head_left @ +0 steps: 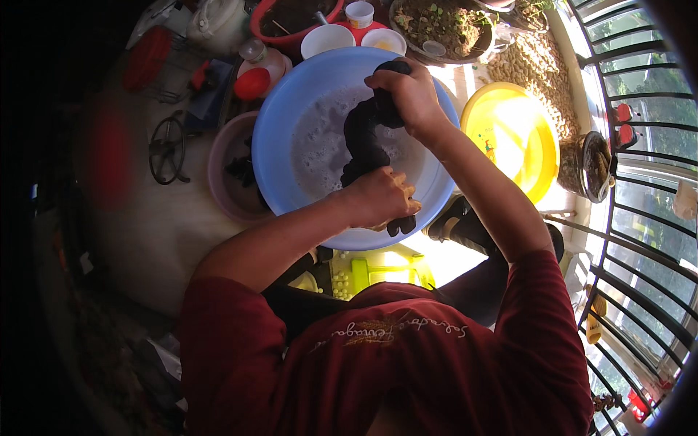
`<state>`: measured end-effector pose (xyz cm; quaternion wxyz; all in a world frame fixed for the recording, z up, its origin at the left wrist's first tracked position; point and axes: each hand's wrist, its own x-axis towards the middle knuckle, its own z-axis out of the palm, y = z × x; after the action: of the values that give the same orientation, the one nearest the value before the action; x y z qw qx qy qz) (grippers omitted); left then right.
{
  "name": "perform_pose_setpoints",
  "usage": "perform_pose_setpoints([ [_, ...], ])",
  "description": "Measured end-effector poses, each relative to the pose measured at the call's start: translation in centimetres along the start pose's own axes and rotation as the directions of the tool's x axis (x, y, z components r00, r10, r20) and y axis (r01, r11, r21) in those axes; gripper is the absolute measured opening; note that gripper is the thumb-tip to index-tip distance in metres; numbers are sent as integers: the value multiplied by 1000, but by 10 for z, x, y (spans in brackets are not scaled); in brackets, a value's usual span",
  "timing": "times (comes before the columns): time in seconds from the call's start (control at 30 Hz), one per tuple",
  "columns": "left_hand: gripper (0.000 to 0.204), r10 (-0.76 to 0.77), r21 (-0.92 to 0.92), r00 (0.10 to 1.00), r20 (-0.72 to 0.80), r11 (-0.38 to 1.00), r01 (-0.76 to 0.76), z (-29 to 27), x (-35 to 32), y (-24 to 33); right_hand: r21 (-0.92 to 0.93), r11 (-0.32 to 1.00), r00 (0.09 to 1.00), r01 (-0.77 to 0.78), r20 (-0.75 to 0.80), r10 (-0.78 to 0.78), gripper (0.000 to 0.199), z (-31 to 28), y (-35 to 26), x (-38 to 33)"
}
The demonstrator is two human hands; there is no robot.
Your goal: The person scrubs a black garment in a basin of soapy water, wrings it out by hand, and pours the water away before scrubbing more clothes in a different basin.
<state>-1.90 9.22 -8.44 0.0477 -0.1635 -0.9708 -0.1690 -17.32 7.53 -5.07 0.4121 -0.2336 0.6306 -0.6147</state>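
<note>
So there's one twisted black wet cloth, stretched over one big round blue plastic basin of soapy water. Around it: one mauve plastic tub left, one yellow round basin right, two small white bowls behind. Both hands are clenched tight on the cloth, right hand on its far end, left hand on its near end.
</note>
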Motion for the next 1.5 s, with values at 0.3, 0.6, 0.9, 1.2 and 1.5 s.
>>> perform_pose_setpoints([
  [0.3,22,-56,-24,966,251,998,64,14,-11,-21,-93,995,1000,31,5,-31,24,15,-17,-28],
  [0.6,40,-523,-556,748,-409,792,250,-60,-33,-43,165,970,978,-179,-74,193,14,-37,-8,10],
  [0.9,33,-874,-978,440,-205,167,-123,-6,-116,-84,118,988,649,101,744,-155,24,-34,-82,-88],
  [1.2,22,-885,-792,397,244,-418,-445,18,-40,-51,357,809,275,468,811,-517,37,28,-130,-131],
  [1.5,14,-984,-984,-34,-175,176,-32,-23,-47,-77,136,774,269,618,889,-371,31,17,-117,-149],
])
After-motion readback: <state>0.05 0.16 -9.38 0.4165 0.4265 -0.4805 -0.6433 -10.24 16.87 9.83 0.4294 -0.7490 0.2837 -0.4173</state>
